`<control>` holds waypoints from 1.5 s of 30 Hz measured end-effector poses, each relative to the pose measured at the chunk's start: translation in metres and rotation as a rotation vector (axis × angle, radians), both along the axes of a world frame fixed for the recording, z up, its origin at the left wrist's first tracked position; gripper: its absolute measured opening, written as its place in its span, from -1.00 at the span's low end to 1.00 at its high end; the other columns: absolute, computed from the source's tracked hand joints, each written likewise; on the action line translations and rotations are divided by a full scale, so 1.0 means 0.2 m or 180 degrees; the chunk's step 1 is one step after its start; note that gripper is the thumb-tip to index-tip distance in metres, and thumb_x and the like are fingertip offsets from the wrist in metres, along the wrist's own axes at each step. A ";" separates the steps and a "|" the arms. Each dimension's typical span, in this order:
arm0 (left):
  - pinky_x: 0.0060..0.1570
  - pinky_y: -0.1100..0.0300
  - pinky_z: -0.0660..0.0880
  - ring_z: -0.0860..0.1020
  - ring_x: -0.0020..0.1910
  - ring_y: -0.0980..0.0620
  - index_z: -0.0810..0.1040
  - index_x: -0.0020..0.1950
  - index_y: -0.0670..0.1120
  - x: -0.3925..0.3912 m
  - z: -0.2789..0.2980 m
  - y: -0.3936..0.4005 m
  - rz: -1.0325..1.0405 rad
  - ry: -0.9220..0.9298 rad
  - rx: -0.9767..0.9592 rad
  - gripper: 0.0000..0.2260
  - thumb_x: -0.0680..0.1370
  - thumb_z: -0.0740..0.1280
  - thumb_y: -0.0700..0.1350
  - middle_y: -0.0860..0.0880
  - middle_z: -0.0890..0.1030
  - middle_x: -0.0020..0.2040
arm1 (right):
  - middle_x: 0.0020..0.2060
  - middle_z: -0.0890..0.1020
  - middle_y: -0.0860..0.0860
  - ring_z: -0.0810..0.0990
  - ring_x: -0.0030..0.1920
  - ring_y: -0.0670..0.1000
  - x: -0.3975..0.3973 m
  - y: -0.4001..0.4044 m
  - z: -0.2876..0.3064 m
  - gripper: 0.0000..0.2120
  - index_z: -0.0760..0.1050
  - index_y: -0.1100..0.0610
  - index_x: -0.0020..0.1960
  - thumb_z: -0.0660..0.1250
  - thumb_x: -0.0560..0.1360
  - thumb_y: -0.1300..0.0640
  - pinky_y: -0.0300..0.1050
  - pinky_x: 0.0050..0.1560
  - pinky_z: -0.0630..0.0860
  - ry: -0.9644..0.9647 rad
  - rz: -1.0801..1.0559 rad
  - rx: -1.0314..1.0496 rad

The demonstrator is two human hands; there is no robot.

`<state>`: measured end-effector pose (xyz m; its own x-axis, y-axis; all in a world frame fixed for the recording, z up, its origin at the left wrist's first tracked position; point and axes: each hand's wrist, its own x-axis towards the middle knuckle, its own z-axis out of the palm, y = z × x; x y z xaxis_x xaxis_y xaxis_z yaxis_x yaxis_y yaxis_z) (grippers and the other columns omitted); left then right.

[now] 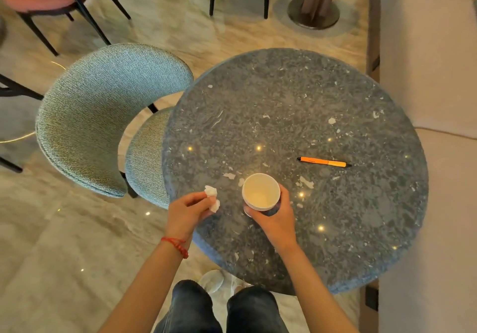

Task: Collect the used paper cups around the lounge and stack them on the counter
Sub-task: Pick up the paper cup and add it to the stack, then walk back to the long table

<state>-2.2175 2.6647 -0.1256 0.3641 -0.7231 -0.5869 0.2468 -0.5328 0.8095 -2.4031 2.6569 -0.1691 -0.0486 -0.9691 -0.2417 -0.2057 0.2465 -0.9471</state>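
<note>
Paper cups in my right hand, crumpled tissue in my left, both over the near edge of the round bench.

My right hand (275, 217) curls its fingers and thumb around the wall of the paper cups (261, 192), which stay upright with the mouth facing up; layered rims at the lip indicate several nested cups, and the inside of the top cup shows no contents. My left hand (188, 210) is closed around a crumpled white tissue (212, 196), which protrudes past the fingertips, just beside the cups without touching them. A red string bracelet (176, 245) sits on my left wrist. On the speckled stone bench (284, 105), an orange pen (324, 162) lies flat, well apart from both hands. A teal upholstered chair (103, 115) stands at the bench's left side, its seat partly under the top.
</note>
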 end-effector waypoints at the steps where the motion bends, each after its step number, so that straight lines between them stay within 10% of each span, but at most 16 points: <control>1: -0.39 0.41 0.51 0.62 -0.37 0.22 0.63 -0.19 -0.17 0.01 0.01 0.00 0.0057 0.0020 -0.0024 -0.89 0.41 0.40 -0.36 0.01 0.66 -0.33 | 0.11 0.45 -0.31 0.44 0.12 -0.38 0.02 0.00 0.02 -0.30 0.30 -0.28 0.14 0.62 0.20 0.10 -0.50 -0.01 0.43 -0.0045 0.0049 -0.0004; 45: -0.28 0.30 0.58 0.61 -0.36 0.12 0.66 -0.36 -0.16 2.71 0.10 1.57 0.3985 -0.0024 -0.0835 -0.86 0.40 0.43 -0.30 -0.03 0.63 -0.41 | -0.03 0.61 -0.25 0.58 0.02 -0.20 3.34 0.72 0.29 -0.39 0.48 -0.12 0.09 0.54 0.08 -0.19 -0.36 -0.05 0.48 -0.0438 0.4005 -0.0177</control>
